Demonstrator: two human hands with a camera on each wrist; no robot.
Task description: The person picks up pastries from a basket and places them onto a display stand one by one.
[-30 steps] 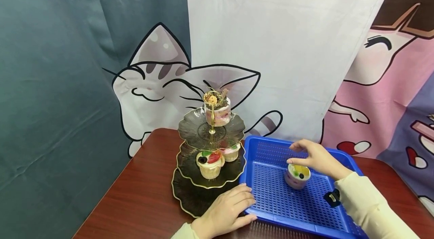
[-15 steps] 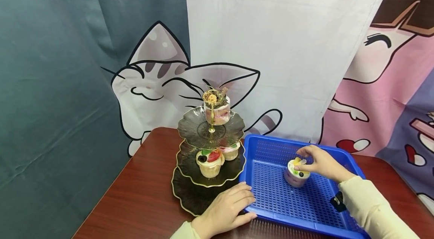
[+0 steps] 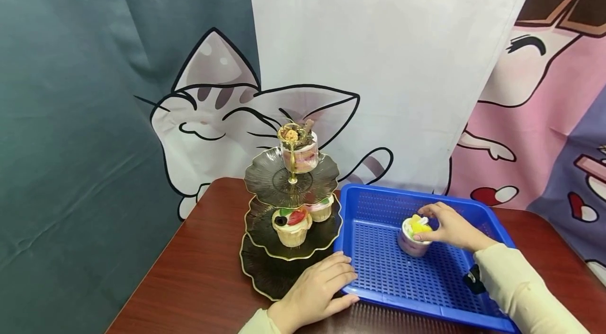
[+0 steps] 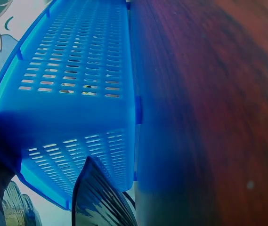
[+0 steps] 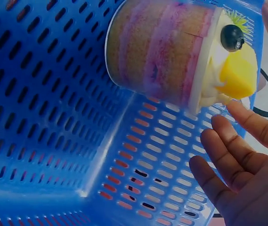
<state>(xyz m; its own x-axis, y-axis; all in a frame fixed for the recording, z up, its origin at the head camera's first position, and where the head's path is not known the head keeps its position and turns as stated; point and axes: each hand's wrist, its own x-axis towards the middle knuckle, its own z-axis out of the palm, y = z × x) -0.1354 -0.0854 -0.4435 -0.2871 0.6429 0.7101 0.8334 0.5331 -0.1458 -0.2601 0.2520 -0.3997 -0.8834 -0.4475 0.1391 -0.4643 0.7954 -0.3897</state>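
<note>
A dessert cup (image 3: 413,242) of layered pink cake, topped with cream, yellow fruit and a blueberry, stands upright in a blue basket (image 3: 416,309). My right hand (image 3: 452,229) reaches over it, thumb and fingers spread to either side of the topping. In the right wrist view, an index fingertip (image 5: 232,107) is right at the cream by the cup's rim, and the other fingers extend beside it. My left hand (image 3: 318,287) rests on the basket's near left corner, fingers along the rim. In the left wrist view that hand shows only at the left edge, by the basket wall (image 4: 68,108).
Left of the basket stands a three-tier stand of dark, gold-edged plates (image 3: 265,265). Its top plate holds a chocolate-topped dessert cup (image 3: 300,158); the middle one bears a fruit cupcake (image 3: 291,228) and a pink-topped cupcake (image 3: 321,210). A cartoon curtain (image 3: 402,60) hangs behind the brown table (image 3: 189,271).
My right hand has come down and its thumb and fingers have closed in around the dessert cup's top. My left hand has stayed on the basket corner. The head view has shifted slightly.
</note>
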